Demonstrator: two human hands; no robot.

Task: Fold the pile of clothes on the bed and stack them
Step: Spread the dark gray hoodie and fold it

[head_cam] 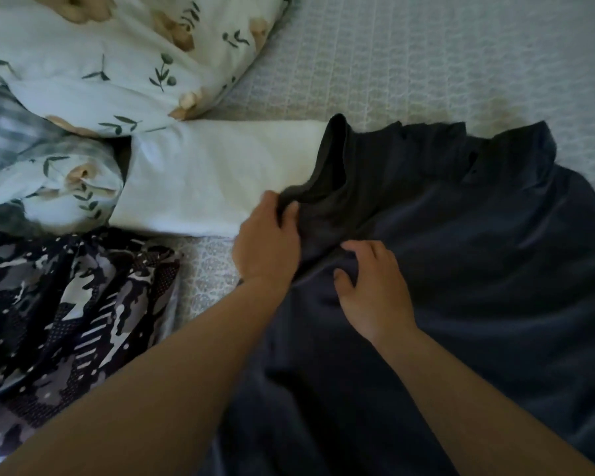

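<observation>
A dark navy garment (478, 269) lies spread over the right half of the bed, crumpled at its top edge. My left hand (267, 242) pinches a fold of its dark fabric near the garment's upper left corner. My right hand (371, 286) presses down on the same garment just to the right, fingers curled into the cloth. A folded white garment (213, 180) lies flat to the left, touching the dark one. A black, grey and white patterned garment (73, 304) lies bunched at the lower left.
A floral pillow (124, 56) and a bunched floral and striped cloth (31, 166) sit at the upper left. The pale patterned bedsheet (426, 63) shows across the top right and between the garments.
</observation>
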